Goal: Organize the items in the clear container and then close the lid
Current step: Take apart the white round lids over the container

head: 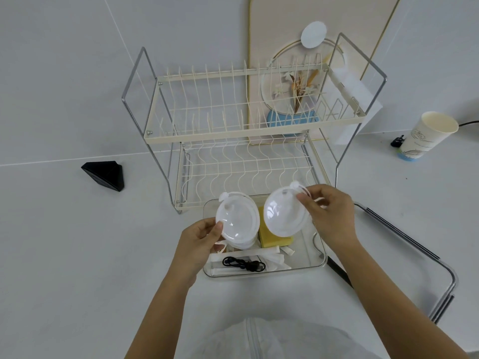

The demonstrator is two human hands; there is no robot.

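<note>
A clear plastic container [321,257] sits on the white counter in front of me, below the dish rack. My left hand [199,240] holds a stack of round white plastic lids [237,220] over the container's left side. My right hand [328,215] holds one more round white lid [283,212] by its tab, tilted above the container's middle. Inside the container lie a yellow sponge [272,238], a coiled black cable [243,264] and wrapped white straws [248,255]. The container's own lid is not visible.
A two-tier cream wire dish rack [248,130] stands just behind the container. A paper cup [427,136] stands at the right, a black wedge-shaped object [105,174] at the left. A metal-framed rack [414,255] lies on the counter to the right.
</note>
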